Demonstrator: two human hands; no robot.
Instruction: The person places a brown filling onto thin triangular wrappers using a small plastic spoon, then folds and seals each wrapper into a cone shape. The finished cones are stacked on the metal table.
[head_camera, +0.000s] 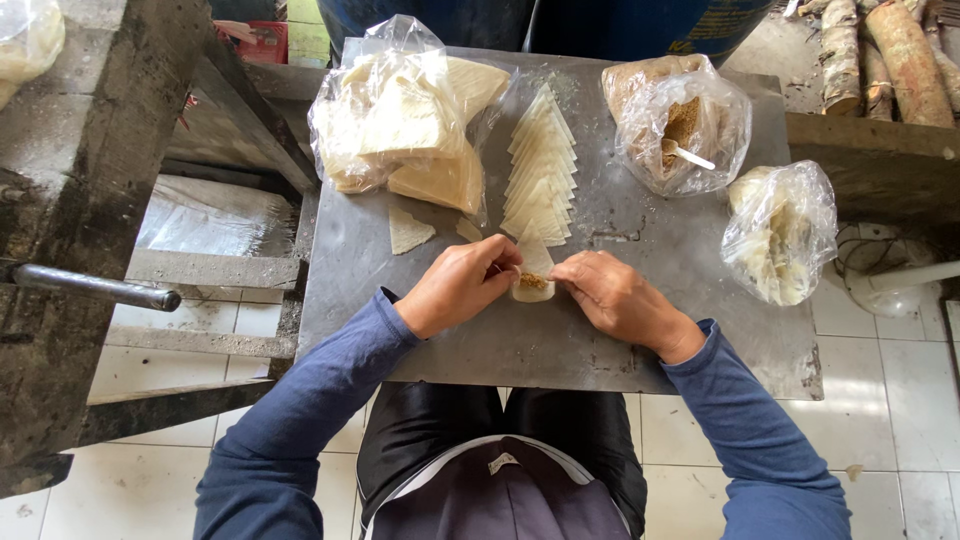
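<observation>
A small pale pastry wrapper (533, 283) with a dab of brown filling on it lies on the grey metal table (640, 330). My left hand (462, 283) pinches its left edge and my right hand (610, 296) pinches its right edge. Just beyond it a row of overlapping triangular wrappers (541, 170) runs away from me. Both arms wear blue sleeves.
A clear bag of stacked wrappers (400, 115) sits at the back left. A bag of brown filling with a white spoon (680, 125) stands at the back right, another bag (780, 230) at the right edge. Two loose wrapper scraps (408, 230) lie nearby. Logs (890, 55) far right.
</observation>
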